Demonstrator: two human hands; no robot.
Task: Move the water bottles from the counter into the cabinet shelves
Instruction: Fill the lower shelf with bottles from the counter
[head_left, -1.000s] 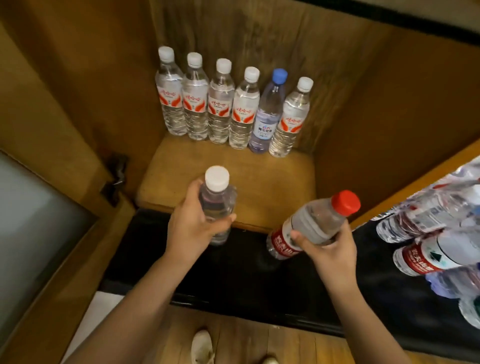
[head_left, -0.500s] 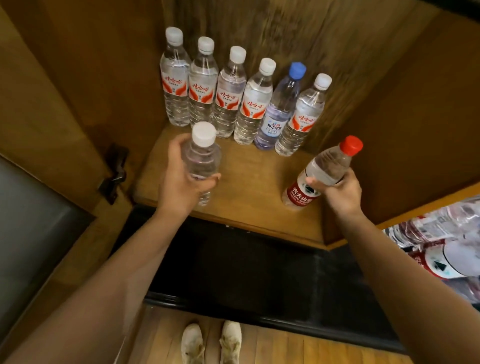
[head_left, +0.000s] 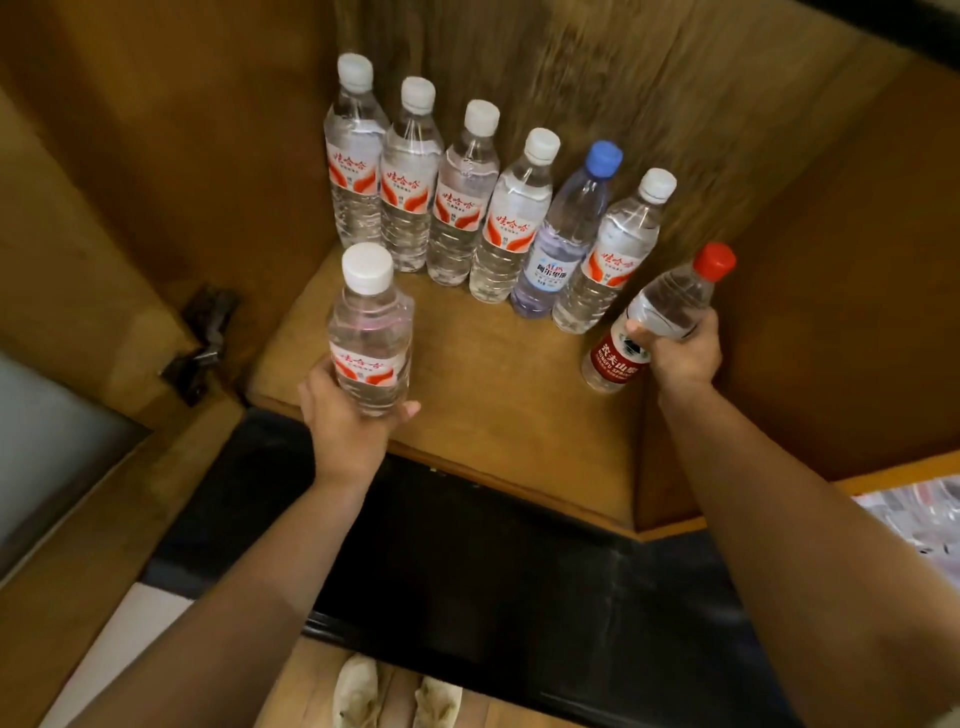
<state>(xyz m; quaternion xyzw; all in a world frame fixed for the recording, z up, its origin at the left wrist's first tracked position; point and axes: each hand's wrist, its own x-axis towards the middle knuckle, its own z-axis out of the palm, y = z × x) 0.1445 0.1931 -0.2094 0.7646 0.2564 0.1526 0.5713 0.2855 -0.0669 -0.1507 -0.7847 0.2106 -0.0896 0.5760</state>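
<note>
Bottles going onto the cabinet shelf (head_left: 467, 395).
We are gripping a white-capped bottle (head_left: 370, 332) in our left hand (head_left: 343, 421) at nine o'clock and a tilted red-capped bottle (head_left: 654, 322) in our right hand (head_left: 685, 353) at three; we are advising upright placement beside the back row (head_left: 467, 208).

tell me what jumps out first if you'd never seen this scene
A row of six upright water bottles lines the back of the wooden cabinet shelf, five white-capped and one blue-capped bottle second from the right. In front, the left hand holds a white-capped bottle upright, while the right hand grips a tilted red-capped bottle beside the row's right end.
</note>
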